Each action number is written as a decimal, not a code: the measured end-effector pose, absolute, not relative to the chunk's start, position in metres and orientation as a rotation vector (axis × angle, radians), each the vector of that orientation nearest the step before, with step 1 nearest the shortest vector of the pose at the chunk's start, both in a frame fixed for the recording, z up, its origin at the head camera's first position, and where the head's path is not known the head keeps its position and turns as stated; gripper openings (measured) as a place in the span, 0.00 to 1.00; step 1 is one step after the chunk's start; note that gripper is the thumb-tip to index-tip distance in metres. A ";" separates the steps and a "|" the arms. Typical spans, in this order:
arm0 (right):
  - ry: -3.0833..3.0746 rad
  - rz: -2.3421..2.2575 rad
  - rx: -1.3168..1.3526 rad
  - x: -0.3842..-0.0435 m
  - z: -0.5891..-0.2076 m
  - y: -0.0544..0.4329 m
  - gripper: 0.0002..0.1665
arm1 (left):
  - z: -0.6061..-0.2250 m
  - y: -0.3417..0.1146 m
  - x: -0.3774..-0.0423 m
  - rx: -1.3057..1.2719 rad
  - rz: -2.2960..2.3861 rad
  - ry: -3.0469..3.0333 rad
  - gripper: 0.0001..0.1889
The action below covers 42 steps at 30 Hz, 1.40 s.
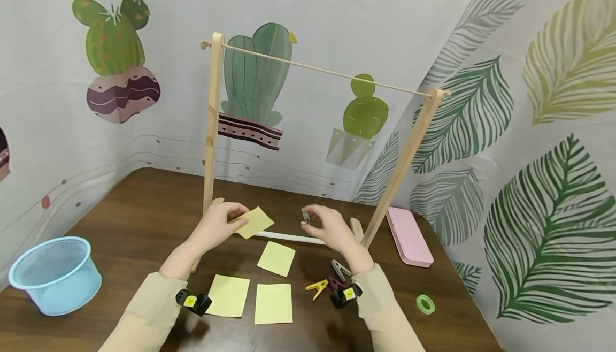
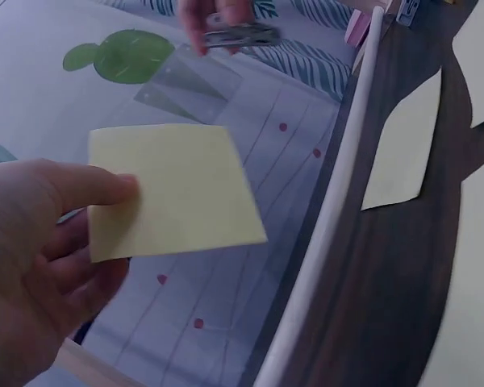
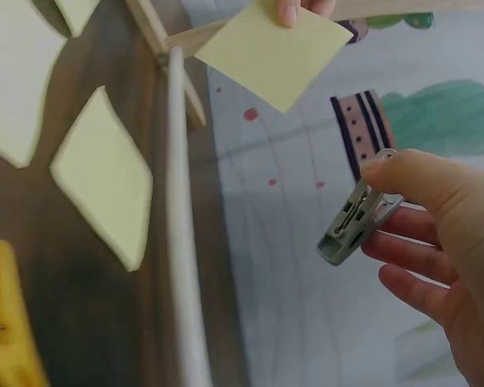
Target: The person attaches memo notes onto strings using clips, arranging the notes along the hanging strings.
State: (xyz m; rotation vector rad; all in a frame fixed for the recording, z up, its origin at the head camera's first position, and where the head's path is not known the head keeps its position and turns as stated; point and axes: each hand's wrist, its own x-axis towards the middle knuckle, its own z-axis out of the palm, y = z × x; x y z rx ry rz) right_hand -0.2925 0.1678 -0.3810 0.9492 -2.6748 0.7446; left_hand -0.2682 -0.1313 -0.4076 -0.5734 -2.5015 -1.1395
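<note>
Between thumb and fingers my left hand pinches a yellow sticky note by its edge, held above the table. My right hand pinches a grey clothespin by its handle end, its jaws pointing away from the fingers. The two hands are apart, with note and clothespin not touching. Three more sticky notes lie on the table: one nearer the frame, one at the left and one in the middle. Beside my right wrist lie a yellow clothespin, a dark red clothespin and another grey clothespin.
A wooden frame stands behind the hands, with a rope strung across its top and a white bar low down. A blue mesh basket sits left. At right are a pink case and green tape roll.
</note>
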 end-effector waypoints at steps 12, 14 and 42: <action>-2.482 0.838 1.094 -0.311 -0.283 0.124 0.21 | -0.357 -0.137 -0.271 -0.384 -1.088 -2.218 0.12; -2.459 0.858 1.113 -0.310 -0.268 0.115 0.21 | -0.348 -0.139 -0.272 -0.374 -1.035 -2.186 0.12; -2.007 1.103 1.052 -0.310 -0.106 0.027 0.14 | -0.229 -0.147 -0.284 -0.351 -1.079 -1.884 0.13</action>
